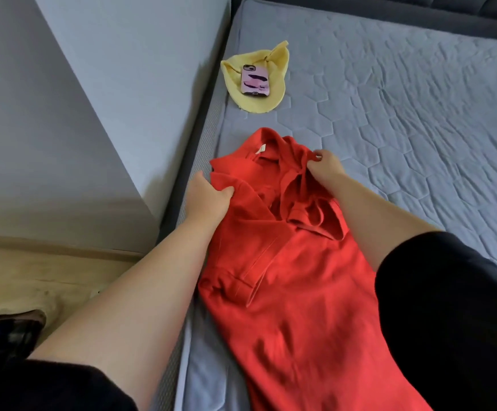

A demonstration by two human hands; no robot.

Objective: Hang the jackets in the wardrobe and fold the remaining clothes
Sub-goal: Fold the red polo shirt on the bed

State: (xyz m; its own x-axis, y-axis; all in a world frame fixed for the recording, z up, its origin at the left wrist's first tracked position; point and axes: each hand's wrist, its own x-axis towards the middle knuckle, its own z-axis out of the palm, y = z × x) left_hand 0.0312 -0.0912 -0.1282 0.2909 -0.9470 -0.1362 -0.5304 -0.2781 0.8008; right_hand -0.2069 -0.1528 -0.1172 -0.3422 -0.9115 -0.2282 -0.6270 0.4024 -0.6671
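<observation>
Red garment [294, 262]: lies lengthwise on the mattress [389, 114] near its left edge, collar away, flat for folding.
Left hand [208, 197]: fingers curled, gripping the left shoulder fabric.
Right hand [327, 167]: pinches the right shoulder, likely to square it.
Phone [255, 81]: on yellow cloth [274, 59], well apart.

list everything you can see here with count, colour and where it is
red garment: 1, red, spread on the mattress near its left edge, collar end away from the person
yellow cloth: 1, pale yellow, on the mattress beyond the garment
phone: 1, pink and purple case, lying on the yellow cloth
mattress: 1, grey-blue quilted
wood floor: 1, light brown, lower left
left hand: 1, grips the garment's left shoulder
right hand: 1, pinches fabric by the collar
sleeves: 2, black, on both upper arms
</observation>
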